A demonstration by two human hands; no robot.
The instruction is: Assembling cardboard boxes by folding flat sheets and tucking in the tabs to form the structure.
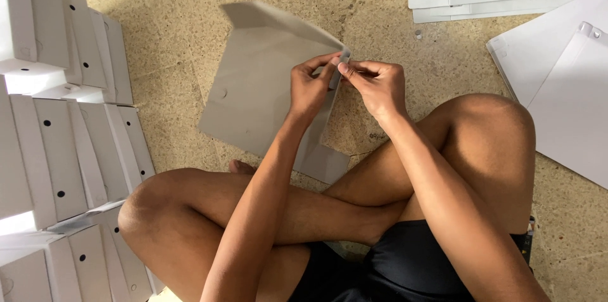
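Grey cardboard sheet — pinched between both hands

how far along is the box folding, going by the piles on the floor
Done: rows of folded white boxes stand at the left. In hand: the left hand and right hand pinch a flap of a grey cardboard blank. Left: flat white sheets at the right.

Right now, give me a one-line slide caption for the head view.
Left hand and right hand pinch a grey cardboard sheet's edge above crossed legs.
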